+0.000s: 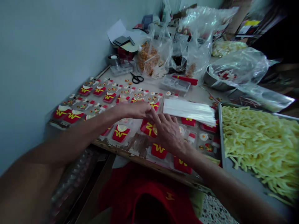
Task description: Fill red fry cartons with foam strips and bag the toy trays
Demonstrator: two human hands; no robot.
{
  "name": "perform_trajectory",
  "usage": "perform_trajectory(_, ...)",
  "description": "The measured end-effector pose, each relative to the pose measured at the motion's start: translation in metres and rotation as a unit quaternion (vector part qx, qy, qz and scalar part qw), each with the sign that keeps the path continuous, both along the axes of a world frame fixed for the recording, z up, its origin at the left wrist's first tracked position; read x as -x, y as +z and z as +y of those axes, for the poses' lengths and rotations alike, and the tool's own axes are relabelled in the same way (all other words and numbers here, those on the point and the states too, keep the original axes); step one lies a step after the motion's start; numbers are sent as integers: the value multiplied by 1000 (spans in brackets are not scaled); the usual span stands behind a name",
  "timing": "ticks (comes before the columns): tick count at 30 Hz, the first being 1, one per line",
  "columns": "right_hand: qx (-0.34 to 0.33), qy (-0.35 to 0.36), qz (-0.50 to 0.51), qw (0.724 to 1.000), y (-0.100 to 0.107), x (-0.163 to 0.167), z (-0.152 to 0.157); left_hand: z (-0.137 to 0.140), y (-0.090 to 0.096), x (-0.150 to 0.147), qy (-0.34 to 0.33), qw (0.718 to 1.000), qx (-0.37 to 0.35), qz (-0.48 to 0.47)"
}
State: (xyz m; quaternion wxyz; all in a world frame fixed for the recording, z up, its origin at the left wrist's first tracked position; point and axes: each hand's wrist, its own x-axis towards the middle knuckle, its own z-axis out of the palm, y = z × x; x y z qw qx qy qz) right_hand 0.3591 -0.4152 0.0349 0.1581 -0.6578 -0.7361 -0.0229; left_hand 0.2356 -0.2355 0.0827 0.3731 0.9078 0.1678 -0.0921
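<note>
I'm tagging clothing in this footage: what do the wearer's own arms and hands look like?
The left hand and right hand show no gloves. The left forearm and right forearm are bare, no sleeve or watch visible. A red garment bears a small yellowish mark.

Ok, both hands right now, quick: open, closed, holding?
Left hand: partly hidden; open or closed cannot be told.
Right hand: bent, beside a red piece; grip hidden, cannot be told.

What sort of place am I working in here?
Probably a small workshop or packing space. Rows of red pieces marked in yellow lie on the worktable, a metal tray holds a heap of pale yellow strips, and a clear bag of orange bits stands behind.
</note>
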Motion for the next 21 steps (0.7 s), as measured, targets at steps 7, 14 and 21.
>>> perform_trajectory(7, 81, -97, 4, 992, -13, 4, 16, -51, -55, 53, 206, 895, -324, -227)
perform_trajectory(14, 109, -153, -16, 982, -22, 20, 34, -64, -73, 44, 150, 939, -307, -40)
perform_trajectory(21, 109, -184, 8, 977, -24, 27, 39, -55, -75, 27, 173, 926, -336, -2)
